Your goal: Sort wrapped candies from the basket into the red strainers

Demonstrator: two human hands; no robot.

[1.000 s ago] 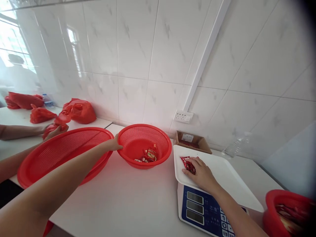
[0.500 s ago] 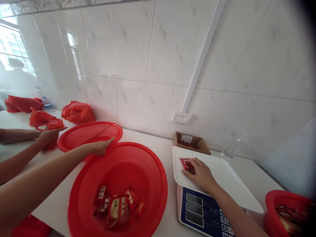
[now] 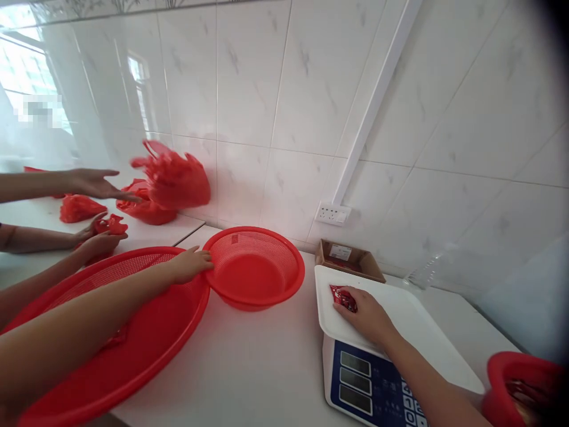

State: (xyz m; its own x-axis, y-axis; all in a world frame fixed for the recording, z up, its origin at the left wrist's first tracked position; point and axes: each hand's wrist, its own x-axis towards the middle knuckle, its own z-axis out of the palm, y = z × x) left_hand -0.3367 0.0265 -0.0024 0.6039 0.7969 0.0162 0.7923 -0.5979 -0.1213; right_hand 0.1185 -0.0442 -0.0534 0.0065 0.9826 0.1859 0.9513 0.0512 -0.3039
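My left hand [image 3: 190, 265] reaches across a large red mesh basket [image 3: 146, 350] and grips the near rim of a small red mesh basket [image 3: 255, 274], which stands upright with nothing in it. My right hand [image 3: 365, 315] lies on the white tray [image 3: 413, 320] of a digital scale [image 3: 355, 379], its fingers curled over a few red packets [image 3: 341, 295]. A small red thing [image 3: 116, 338] lies in the large basket, partly hidden by my left forearm.
Another person's hands [image 3: 95, 184] [image 3: 101, 242] work at the left; a red plastic bag [image 3: 174, 178] is in the air by the wall, with more red bags [image 3: 80, 207] behind. A cardboard box [image 3: 349, 258], clear bottle [image 3: 427, 267] and wall socket [image 3: 331, 212] stand behind the scale. Another red basket [image 3: 520, 385] sits at far right.
The small basket was tipped toward me with packets in it; now it stands back by the wall without them. The large basket has come closer. A red bag has risen into the air. My right hand stayed.
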